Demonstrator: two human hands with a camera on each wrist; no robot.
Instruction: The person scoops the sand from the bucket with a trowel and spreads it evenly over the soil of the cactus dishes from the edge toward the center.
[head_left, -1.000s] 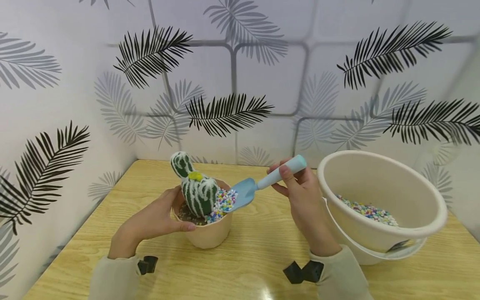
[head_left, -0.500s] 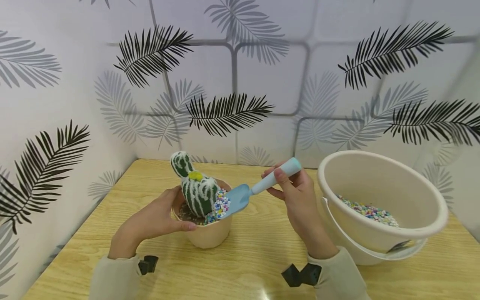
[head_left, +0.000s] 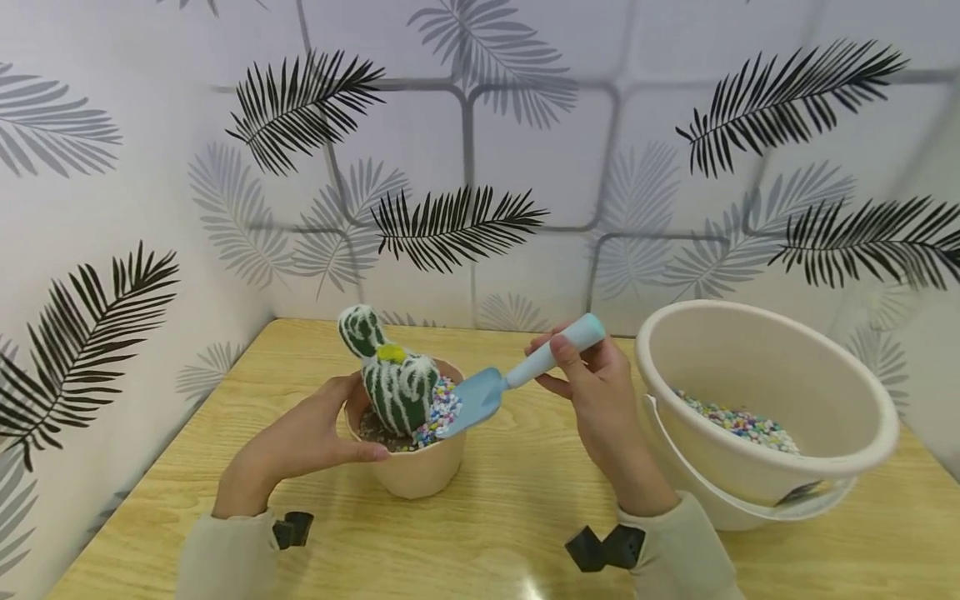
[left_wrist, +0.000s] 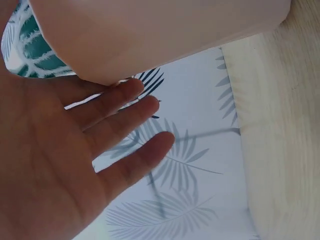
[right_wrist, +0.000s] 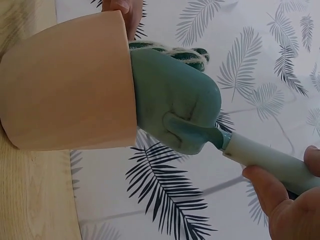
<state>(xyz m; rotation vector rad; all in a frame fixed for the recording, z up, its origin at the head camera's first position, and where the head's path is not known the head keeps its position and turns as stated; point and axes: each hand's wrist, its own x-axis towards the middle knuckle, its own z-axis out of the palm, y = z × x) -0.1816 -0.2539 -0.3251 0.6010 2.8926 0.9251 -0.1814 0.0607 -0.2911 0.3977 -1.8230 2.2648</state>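
Observation:
A beige flowerpot stands on the table, holding a green cactus with white fuzz and a yellow flower. My left hand holds the pot's rim at its left, thumb in front; in the left wrist view several fingers spread beside the pot wall. The right hand grips the pale handle of a blue trowel. Its blade tilts down over the right rim, against colourful pebbles beside the cactus. Seen from the right wrist, the blade's underside hides the pot's opening.
A large cream bucket with a lowered carrying handle stands at the right, close to the right forearm. Colourful pebbles lie inside it. Patterned wall covering rises behind the wooden table.
The trowel has shifted slightly left and its blade has tipped down; pebbles on it have slid into the pot. In the last half second the cactus has leaned slightly left.

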